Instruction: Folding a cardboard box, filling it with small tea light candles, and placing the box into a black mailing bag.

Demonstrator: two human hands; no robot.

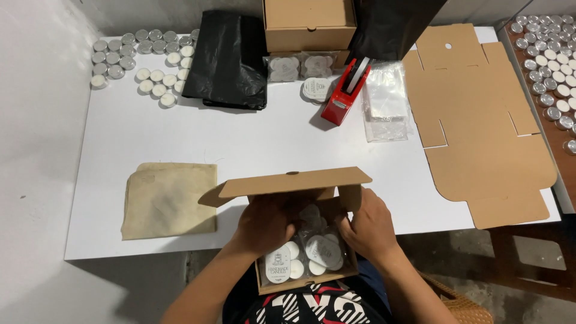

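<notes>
Both hands are working inside the small brown box (300, 240) at the surface's (240, 144) near edge, the left hand (267, 223) and right hand (367, 228) curling loosely around clear candle packets (306, 255), which need seating flat before the lid (288, 185) can fold down.

An open brown cardboard box (300, 240), lid raised, sits at the table's near edge, holding clear-wrapped packs of seemingly white tealight candles (309, 255).
</notes>
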